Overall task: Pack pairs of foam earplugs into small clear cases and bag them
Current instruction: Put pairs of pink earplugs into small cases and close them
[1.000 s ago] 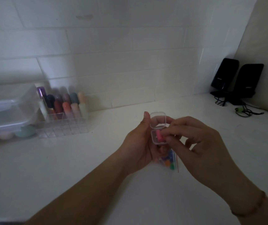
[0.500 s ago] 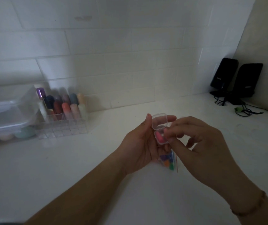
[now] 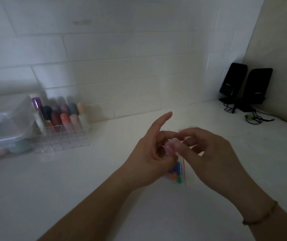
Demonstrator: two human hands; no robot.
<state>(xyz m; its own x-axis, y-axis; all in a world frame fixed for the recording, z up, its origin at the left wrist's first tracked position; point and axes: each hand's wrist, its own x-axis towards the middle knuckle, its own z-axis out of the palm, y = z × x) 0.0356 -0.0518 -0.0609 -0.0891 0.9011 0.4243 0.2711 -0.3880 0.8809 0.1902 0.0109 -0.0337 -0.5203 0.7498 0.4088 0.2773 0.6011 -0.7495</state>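
The white worktop (image 3: 73,188) spreads beneath both hands. The left hand (image 3: 149,162) curls round a small clear case (image 3: 171,146), index finger pointing up and away; a clear bag (image 3: 177,173) of coloured earplugs hangs just under its palm. The right hand (image 3: 208,153) pinches the case from the other side. To shut it well, squeeze squarely until the lid seats. Blur hides the case's long axis and facing.

Pink earplug (image 3: 171,147), red-edged clear bag (image 3: 180,173), black speakers (image 3: 245,84).
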